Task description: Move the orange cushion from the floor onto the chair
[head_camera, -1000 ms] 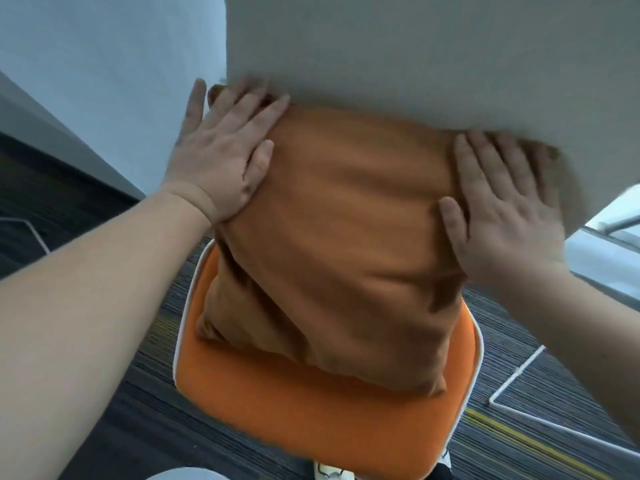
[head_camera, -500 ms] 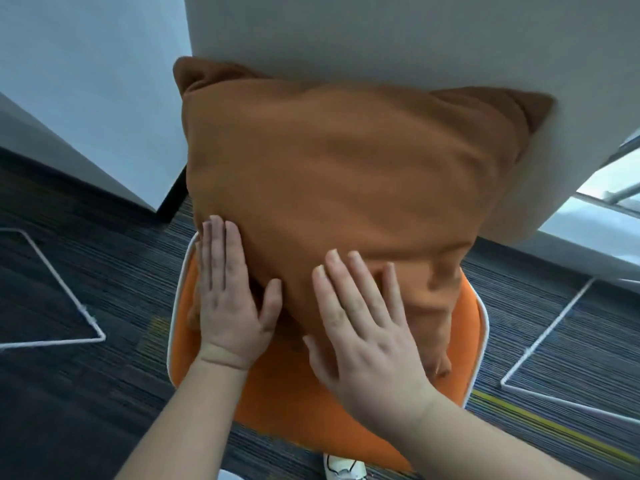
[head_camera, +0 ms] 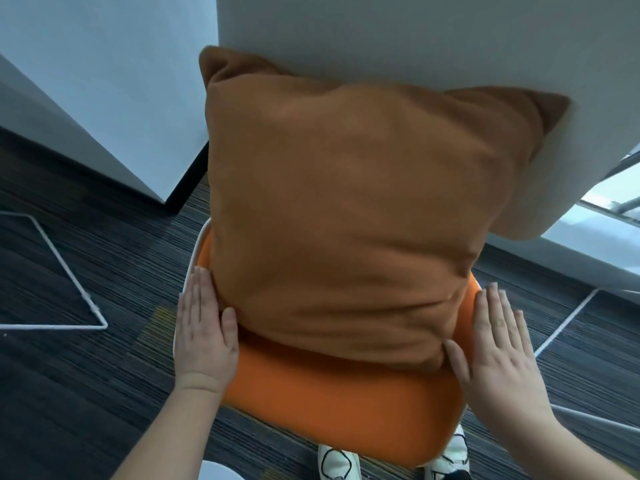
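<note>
The orange cushion [head_camera: 356, 209] stands on the chair's bright orange seat [head_camera: 332, 407] and leans back against the pale grey backrest [head_camera: 433, 39]. My left hand [head_camera: 204, 327] lies flat at the cushion's lower left corner, fingers together, the thumb touching the fabric. My right hand [head_camera: 498, 344] lies flat at the lower right corner, its thumb against the cushion's edge. Neither hand grips anything.
Dark striped carpet [head_camera: 69, 393] surrounds the chair. White wire frames lie on the floor at the left [head_camera: 69, 296] and right [head_camera: 568, 323]. A pale wall [head_camera: 104, 81] stands behind on the left, a window [head_camera: 602, 223] on the right. My white shoes [head_camera: 339, 462] show under the seat.
Both hands slid down from the cushion's top corners to its front face, then out to its lower corners. The cushion now stands taller against the backrest.
</note>
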`<action>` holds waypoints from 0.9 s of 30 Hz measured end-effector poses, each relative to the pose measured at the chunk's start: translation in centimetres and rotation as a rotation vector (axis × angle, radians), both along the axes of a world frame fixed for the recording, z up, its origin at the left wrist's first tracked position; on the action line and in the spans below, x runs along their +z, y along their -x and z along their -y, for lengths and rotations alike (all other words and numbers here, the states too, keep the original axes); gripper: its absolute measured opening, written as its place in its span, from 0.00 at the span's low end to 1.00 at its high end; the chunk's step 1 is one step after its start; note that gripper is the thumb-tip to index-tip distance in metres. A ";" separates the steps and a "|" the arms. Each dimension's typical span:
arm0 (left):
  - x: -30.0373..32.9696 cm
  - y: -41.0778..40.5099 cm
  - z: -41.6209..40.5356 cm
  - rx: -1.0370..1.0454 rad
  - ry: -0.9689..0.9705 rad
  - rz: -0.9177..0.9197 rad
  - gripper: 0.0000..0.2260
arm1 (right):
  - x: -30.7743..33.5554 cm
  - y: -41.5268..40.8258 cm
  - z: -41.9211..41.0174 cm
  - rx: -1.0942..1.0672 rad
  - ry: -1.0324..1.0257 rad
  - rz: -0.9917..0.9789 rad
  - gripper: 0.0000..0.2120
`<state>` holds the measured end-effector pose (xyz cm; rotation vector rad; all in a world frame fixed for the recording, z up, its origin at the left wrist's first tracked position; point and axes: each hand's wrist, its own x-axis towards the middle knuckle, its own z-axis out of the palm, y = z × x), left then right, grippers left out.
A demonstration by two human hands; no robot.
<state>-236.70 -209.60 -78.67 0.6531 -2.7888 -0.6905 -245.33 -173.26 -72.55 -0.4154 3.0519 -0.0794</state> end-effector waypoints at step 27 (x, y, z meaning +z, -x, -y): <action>17.7 13.0 2.5 -0.130 -0.097 -0.111 0.26 | 14.5 10.8 5.6 0.013 0.346 -0.195 0.30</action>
